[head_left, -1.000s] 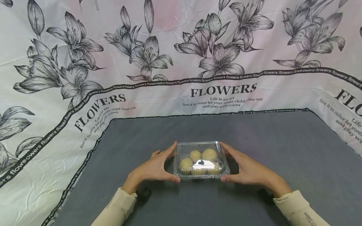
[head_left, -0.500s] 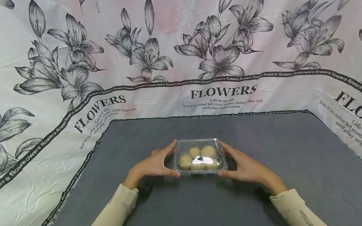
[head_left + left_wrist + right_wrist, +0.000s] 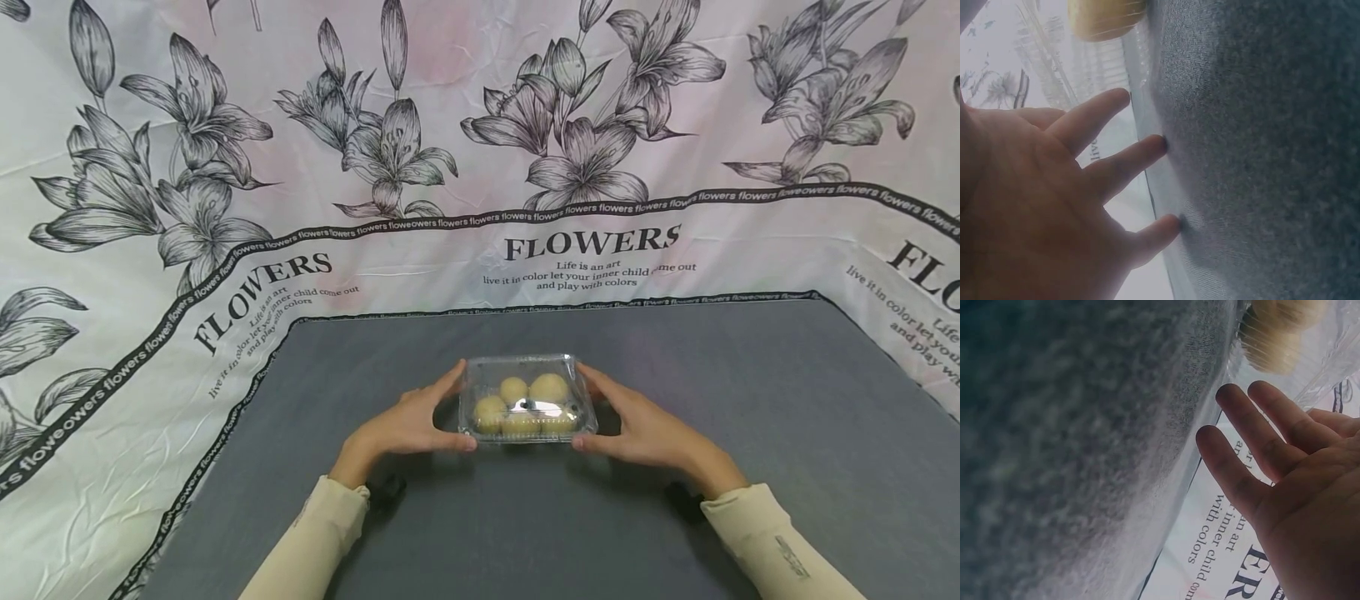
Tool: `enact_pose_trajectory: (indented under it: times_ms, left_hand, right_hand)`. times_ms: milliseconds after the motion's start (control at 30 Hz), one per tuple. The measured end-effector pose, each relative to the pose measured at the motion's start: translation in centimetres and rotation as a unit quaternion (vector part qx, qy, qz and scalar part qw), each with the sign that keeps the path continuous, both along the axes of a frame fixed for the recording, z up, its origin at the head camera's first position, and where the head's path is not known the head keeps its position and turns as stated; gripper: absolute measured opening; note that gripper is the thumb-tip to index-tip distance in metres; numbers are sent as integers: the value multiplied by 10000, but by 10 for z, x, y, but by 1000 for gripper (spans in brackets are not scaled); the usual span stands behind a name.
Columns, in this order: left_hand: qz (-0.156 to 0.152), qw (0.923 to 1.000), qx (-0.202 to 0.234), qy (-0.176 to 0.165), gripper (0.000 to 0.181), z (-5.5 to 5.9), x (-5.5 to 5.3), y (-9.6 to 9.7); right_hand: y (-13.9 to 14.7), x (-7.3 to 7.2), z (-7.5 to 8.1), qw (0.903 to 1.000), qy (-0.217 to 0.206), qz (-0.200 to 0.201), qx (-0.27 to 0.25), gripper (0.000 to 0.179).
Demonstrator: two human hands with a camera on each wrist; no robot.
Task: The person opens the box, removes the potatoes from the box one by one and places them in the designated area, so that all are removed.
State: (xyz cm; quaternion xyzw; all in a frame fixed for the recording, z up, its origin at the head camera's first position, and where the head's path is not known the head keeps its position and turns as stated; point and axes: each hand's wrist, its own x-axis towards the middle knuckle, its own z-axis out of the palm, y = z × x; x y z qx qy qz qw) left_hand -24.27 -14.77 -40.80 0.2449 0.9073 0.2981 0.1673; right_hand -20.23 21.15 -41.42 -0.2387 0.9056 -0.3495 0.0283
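A clear plastic clamshell box (image 3: 517, 367) with several round, pale yellow items (image 3: 550, 388) inside is at the middle of the grey surface, its lid down. At its left side, my left hand (image 3: 405, 425) holds it, thumb at the near corner and fingertips at the far corner. My right hand (image 3: 652, 429) grips the opposite side in the same way. In the left wrist view, the other fingers (image 3: 1125, 165) spread out, tips close to the grey cloth. The right wrist view likewise shows extended fingers (image 3: 1232, 465) below the box.
Grey cloth (image 3: 487, 533) covers the table around the box. Behind it and along both sides runs a white fabric backdrop (image 3: 420, 275) printed with lilies and lettering, bordered by a black band.
Both hands have moved the box away from the body, toward the backdrop, and slightly left. Their hold at its two sides looks the same.
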Motion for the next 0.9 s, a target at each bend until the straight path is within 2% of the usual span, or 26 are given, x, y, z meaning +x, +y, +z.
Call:
enact_pose_trajectory:
  times_ms: [333, 533, 700, 900]
  left_hand:
    - [-17, 9999, 157, -12, 116, -4, -3, 0]
    - [7, 9997, 241, -10, 116, -2, 0, 1]
    - [254, 9994, 194, 93, 121, -3, 5, 4]
    - [661, 9963, 64, 542, 125, -5, 11, 11]
  right_hand:
    - [1, -5, -1, 9999, -40, -83, 88, 103]
    - [-1, -5, 0, 9998, -50, -110, 146, 106]
    - [-5, -3, -1, 9991, 148, -267, 287, 111]
    - [-16, -3, -4, 9982, 424, -312, 287, 113]
